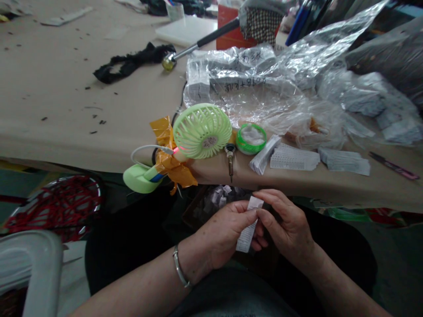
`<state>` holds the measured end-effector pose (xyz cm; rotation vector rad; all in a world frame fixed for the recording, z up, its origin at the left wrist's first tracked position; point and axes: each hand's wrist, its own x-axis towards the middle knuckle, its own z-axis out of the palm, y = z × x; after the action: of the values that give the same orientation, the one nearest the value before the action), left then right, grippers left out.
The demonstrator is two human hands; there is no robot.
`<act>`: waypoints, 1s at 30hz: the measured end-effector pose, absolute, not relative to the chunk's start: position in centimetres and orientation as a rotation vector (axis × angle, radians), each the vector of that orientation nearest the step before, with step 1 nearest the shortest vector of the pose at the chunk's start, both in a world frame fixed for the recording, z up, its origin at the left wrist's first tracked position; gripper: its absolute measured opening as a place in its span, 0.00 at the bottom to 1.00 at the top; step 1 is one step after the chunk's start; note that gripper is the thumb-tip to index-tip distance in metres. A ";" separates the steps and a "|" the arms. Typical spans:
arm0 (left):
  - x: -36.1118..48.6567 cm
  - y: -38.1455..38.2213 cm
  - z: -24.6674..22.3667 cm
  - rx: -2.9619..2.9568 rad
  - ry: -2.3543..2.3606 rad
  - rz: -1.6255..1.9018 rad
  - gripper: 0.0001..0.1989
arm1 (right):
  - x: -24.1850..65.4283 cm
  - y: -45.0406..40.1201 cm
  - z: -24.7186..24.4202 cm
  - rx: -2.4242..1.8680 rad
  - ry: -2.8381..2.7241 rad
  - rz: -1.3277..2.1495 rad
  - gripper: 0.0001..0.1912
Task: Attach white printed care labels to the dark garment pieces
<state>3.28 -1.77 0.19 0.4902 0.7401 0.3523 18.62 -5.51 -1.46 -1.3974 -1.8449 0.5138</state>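
1. Two hands meet over the lap, just short of the front edge of the table [66,101], with the printed paper strip [245,240] between them; held low and close, presumably for steadiness and a clear view.
2. Left hand [224,229]: thumb pressed on the strip's face, fingers curled beneath, a closed pinch. Right hand [289,224]: thumb and forefinger slightly parted at the strip's far end, touching it; whether they squeeze cannot be told.
3. Paper scraps [220,197] lie below the front edge, a short drop from the fingers; their container is too dark to make out.
4. Along the front edge, likely for short reach: pointed tool [230,165], green dish [241,145], strip stacks [294,157] and, further right, a slim hand tool [393,165].
5. Green fan [202,132] stands at that edge, bound with orange tape [180,171], presumably against slipping.
6. Farther back, wrapped bundles [241,86] sit behind the stacks, probably leaving smaller articles nearer.
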 end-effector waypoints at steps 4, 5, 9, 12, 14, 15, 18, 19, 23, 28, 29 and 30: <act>3.3 -1.8 0.0 0.498 0.752 0.350 0.08 | 18.5 -5.7 -1.6 -1.392 -1.809 0.548 0.14; 3.3 -1.8 0.0 0.495 0.752 0.351 0.08 | 18.5 -5.7 -1.6 -1.402 -1.767 0.586 0.15; 3.2 -1.9 -0.3 0.492 0.755 0.388 0.09 | 18.4 -5.3 -1.5 -1.453 -1.451 0.937 0.11; 2.9 -2.0 -0.3 0.513 0.778 0.424 0.09 | 18.2 -4.6 -1.7 -1.380 -1.258 1.191 0.08; 2.7 -2.1 -0.2 0.543 0.798 0.445 0.09 | 18.0 -4.1 -2.0 -1.326 -1.208 1.277 0.10; 2.7 -2.1 -0.2 0.564 0.806 0.456 0.09 | 17.9 -3.9 -2.1 -1.312 -1.199 1.304 0.10; 2.4 -2.2 0.0 0.626 0.825 0.493 0.10 | 17.4 -3.5 -2.1 -1.292 -1.185 1.366 0.11; 2.3 -2.1 0.1 0.649 0.835 0.504 0.10 | 17.2 -3.4 -1.9 -1.285 -1.173 1.383 0.10; 1.7 -1.9 0.5 0.788 0.890 0.568 0.12 | 16.0 -2.9 -1.0 -1.264 -1.146 1.388 0.07; 0.6 -1.5 0.3 1.082 1.018 0.806 0.08 | 14.9 -2.0 -0.2 -1.265 -1.243 1.255 0.04; 0.4 -1.4 0.2 1.130 1.060 0.848 0.07 | 14.8 -1.8 -0.2 -1.273 -1.278 1.209 0.04; 0.2 -1.3 0.2 1.168 1.096 0.884 0.06 | 14.7 -1.6 -0.2 -1.284 -1.314 1.162 0.04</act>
<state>0.23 -1.30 0.20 1.1677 1.0957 0.8844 14.66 -1.58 -0.17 -1.2845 -1.3136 1.1620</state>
